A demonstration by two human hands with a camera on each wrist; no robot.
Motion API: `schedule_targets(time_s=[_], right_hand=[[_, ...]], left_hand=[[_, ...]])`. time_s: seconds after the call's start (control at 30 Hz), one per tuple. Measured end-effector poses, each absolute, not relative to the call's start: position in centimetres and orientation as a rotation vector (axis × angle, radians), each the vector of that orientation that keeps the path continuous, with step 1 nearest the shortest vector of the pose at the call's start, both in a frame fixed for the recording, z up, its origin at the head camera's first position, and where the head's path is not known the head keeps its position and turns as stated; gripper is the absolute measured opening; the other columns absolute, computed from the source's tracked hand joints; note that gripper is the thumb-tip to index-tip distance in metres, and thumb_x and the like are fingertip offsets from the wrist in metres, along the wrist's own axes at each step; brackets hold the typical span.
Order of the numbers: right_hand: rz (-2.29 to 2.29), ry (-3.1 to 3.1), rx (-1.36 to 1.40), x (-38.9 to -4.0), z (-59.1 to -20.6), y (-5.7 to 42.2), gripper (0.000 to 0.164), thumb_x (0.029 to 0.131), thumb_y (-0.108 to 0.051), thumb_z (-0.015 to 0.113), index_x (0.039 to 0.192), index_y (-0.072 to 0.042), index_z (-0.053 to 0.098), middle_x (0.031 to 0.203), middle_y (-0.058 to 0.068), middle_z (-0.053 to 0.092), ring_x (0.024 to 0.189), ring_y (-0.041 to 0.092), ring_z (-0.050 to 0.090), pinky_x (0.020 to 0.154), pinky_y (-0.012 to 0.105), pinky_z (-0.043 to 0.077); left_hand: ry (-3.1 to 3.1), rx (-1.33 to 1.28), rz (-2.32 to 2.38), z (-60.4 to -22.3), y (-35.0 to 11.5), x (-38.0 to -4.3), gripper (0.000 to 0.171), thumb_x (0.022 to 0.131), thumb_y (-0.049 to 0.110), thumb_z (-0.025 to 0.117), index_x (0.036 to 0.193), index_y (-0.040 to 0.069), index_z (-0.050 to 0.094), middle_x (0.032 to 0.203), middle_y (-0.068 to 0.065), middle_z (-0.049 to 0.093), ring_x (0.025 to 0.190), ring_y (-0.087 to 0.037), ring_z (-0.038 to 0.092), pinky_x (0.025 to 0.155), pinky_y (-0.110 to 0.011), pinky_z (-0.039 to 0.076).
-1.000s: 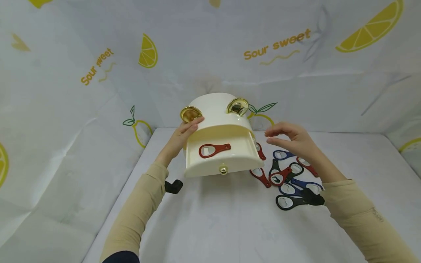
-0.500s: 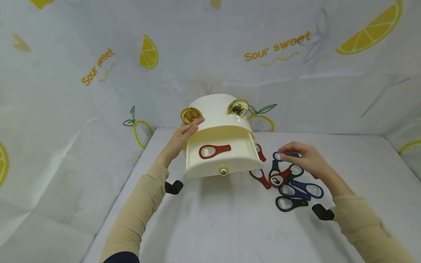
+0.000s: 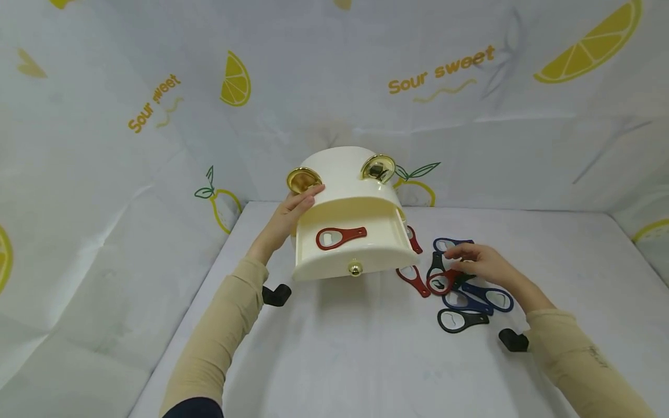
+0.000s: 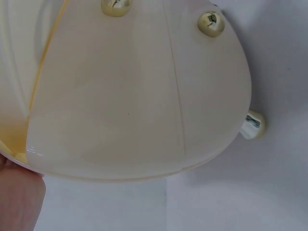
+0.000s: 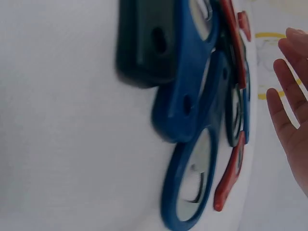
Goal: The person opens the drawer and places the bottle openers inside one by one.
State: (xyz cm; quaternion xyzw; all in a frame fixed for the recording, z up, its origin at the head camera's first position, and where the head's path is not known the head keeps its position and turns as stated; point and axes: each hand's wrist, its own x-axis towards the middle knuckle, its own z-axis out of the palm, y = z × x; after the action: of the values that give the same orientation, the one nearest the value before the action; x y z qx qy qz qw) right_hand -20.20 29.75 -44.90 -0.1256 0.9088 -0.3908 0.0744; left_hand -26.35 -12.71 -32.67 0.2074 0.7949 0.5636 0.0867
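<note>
My left hand [image 3: 282, 226] grips the left side of a cream drawer box [image 3: 342, 171], fingers beside one gold round ear [image 3: 304, 180]. Its drawer [image 3: 360, 261] is pulled out, and a red bottle opener [image 3: 355, 233] lies inside. The left wrist view shows the box's smooth underside [image 4: 106, 96] and gold feet [image 4: 211, 24]; little of the hand shows there. Over a pile of bottle openers hovers my right hand [image 3: 486, 267], near the handle of a red opener [image 3: 438, 283]. In the right wrist view its fingers [image 5: 288, 84] are extended and apart, holding nothing.
Blue openers [image 3: 496, 297], a black opener [image 3: 455, 321] and other red ones [image 3: 415, 281] lie right of the box, some overlapping. A lemon-printed white backdrop [image 3: 313, 69] rises behind the table [image 3: 366, 360]. Black wrist mounts [image 3: 514, 341] stick out from both sleeves.
My right hand has come down from beside the box to the opener pile, then shifted slightly right and lower over it. My left hand and the box have stayed in place.
</note>
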Motion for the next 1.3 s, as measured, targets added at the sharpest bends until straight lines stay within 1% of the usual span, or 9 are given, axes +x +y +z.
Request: schedule_targets(time_s=[0.23, 0.33, 0.43, 0.57, 0.67, 0.8, 0.87, 1.03, 1.3], right_hand=[[-1.039, 2.73, -0.481, -20.8, -46.7, 30.6, 0.026, 0.086, -0.004, 0.061, 0.111, -0.002, 0.064, 0.105, 0.016, 0.067, 0.096, 0.029, 0.061, 0.075, 0.032, 0.052], [-1.024, 2.728, -0.479, -20.9, -47.1, 30.7, 0.026, 0.085, -0.002, 0.06, 0.111, -0.002, 0.064, 0.106, 0.017, 0.066, 0.097, 0.029, 0.06, 0.077, 0.033, 0.051], [-1.007, 2.734, -0.466, -20.8, -47.3, 30.8, 0.027, 0.085, -0.002, 0.059, 0.111, -0.002, 0.064, 0.107, 0.018, 0.065, 0.097, 0.03, 0.06, 0.081, 0.042, 0.051], [-0.972, 2.736, -0.481, -20.8, -47.1, 30.7, 0.027, 0.084, -0.003, 0.062, 0.111, -0.001, 0.064, 0.107, 0.018, 0.065, 0.097, 0.031, 0.06, 0.083, 0.048, 0.049], [-0.918, 2.757, -0.55, -20.8, -46.9, 30.6, 0.026, 0.082, -0.004, 0.066, 0.108, -0.002, 0.066, 0.105, 0.015, 0.065, 0.096, 0.028, 0.059, 0.081, 0.042, 0.05], [-0.842, 2.804, -0.588, -20.7, -46.8, 30.5, 0.025, 0.081, -0.006, 0.067, 0.106, -0.002, 0.068, 0.101, 0.012, 0.066, 0.091, 0.023, 0.06, 0.077, 0.035, 0.05], [-0.818, 2.821, -0.567, -20.7, -46.8, 30.6, 0.026, 0.082, -0.008, 0.067, 0.107, -0.001, 0.068, 0.1, 0.012, 0.066, 0.089, 0.021, 0.059, 0.077, 0.037, 0.05], [-0.79, 2.855, -0.511, -20.2, -46.4, 30.9, 0.027, 0.083, -0.013, 0.067, 0.108, -0.003, 0.068, 0.098, 0.01, 0.067, 0.085, 0.017, 0.056, 0.072, 0.031, 0.047], [-0.803, 2.884, -0.47, -19.4, -44.9, 31.4, 0.027, 0.085, -0.017, 0.066, 0.111, -0.008, 0.068, 0.101, 0.01, 0.064, 0.083, 0.016, 0.052, 0.068, 0.029, 0.042]], left_hand=[[2.371, 0.62, 1.687, -32.6, -12.6, -26.3, 0.039, 0.099, 0.031, 0.043, 0.138, 0.024, 0.047, 0.15, -0.002, 0.028, 0.138, -0.019, 0.023, 0.109, -0.044, 0.027], [2.368, 0.621, 1.69, -32.6, -12.6, -26.3, 0.039, 0.099, 0.031, 0.043, 0.138, 0.023, 0.047, 0.15, -0.002, 0.027, 0.138, -0.019, 0.022, 0.109, -0.044, 0.028], [2.371, 0.613, 1.692, -32.8, -12.7, -26.3, 0.039, 0.099, 0.031, 0.042, 0.138, 0.024, 0.047, 0.151, -0.001, 0.027, 0.139, -0.019, 0.021, 0.109, -0.045, 0.028], [2.374, 0.614, 1.708, -34.0, -12.9, -27.3, 0.041, 0.097, 0.041, 0.045, 0.136, 0.031, 0.049, 0.15, 0.004, 0.029, 0.138, -0.016, 0.022, 0.108, -0.045, 0.029], [2.376, 0.619, 1.716, -34.8, -13.1, -28.0, 0.041, 0.095, 0.047, 0.046, 0.134, 0.035, 0.05, 0.149, 0.01, 0.031, 0.137, -0.013, 0.022, 0.108, -0.044, 0.029], [2.38, 0.603, 1.705, -34.6, -13.0, -27.9, 0.04, 0.096, 0.044, 0.046, 0.134, 0.035, 0.05, 0.149, 0.008, 0.029, 0.137, -0.014, 0.024, 0.108, -0.043, 0.029], [2.375, 0.592, 1.704, -34.2, -13.0, -27.7, 0.039, 0.097, 0.041, 0.045, 0.135, 0.033, 0.049, 0.15, 0.004, 0.026, 0.137, -0.016, 0.024, 0.107, -0.043, 0.031], [2.373, 0.605, 1.688, -33.0, -12.7, -26.5, 0.04, 0.098, 0.036, 0.044, 0.137, 0.027, 0.048, 0.151, -0.002, 0.026, 0.138, -0.019, 0.024, 0.108, -0.043, 0.03], [2.386, 0.607, 1.678, -32.7, -12.6, -26.3, 0.039, 0.098, 0.037, 0.044, 0.136, 0.031, 0.049, 0.15, 0.0, 0.028, 0.137, -0.017, 0.024, 0.109, -0.043, 0.027]])
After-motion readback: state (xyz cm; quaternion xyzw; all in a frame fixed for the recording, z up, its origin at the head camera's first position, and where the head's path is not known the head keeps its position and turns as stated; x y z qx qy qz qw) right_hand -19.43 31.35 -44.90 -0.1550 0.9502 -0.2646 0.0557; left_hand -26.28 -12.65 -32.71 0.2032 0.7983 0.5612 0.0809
